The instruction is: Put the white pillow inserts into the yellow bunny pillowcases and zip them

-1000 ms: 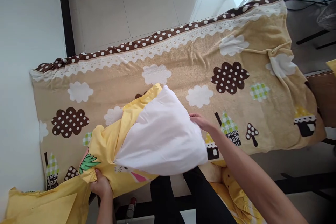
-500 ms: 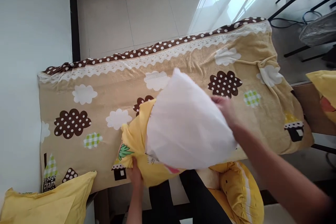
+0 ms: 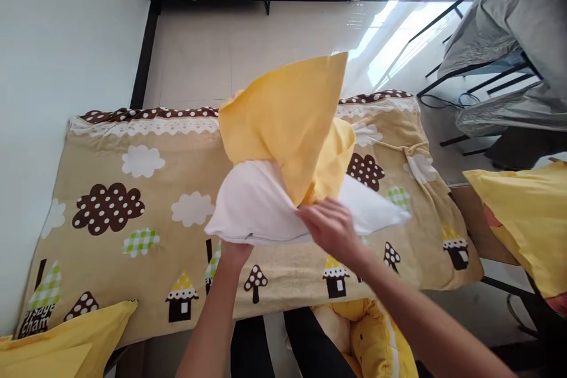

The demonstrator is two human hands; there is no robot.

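Observation:
A white pillow (image 3: 261, 207), its zipper along the near edge, is held up above a patterned blanket (image 3: 168, 271). A yellow pillowcase (image 3: 283, 118) is bunched over its far side, partly covering it and standing up in a peak. My left hand (image 3: 237, 253) grips the pillow's near edge from beneath, its fingers hidden under the white fabric. My right hand (image 3: 330, 224) is closed on the gathered edge of the yellow pillowcase, against the top of the pillow. A white corner of the pillow sticks out to the right.
One yellow pillow (image 3: 53, 342) lies at the near left, another yellow pillow (image 3: 527, 224) at the right. Below the table edge is a yellow cushion (image 3: 376, 336). Silver-covered furniture (image 3: 500, 29) stands at the right, a white wall (image 3: 66, 29) at the left.
The pillow and pillowcase have turned; the yellow fabric now lies on the far side, over the pillow. Both hands have shifted, my right hand to the pillowcase edge. The view has tilted up.

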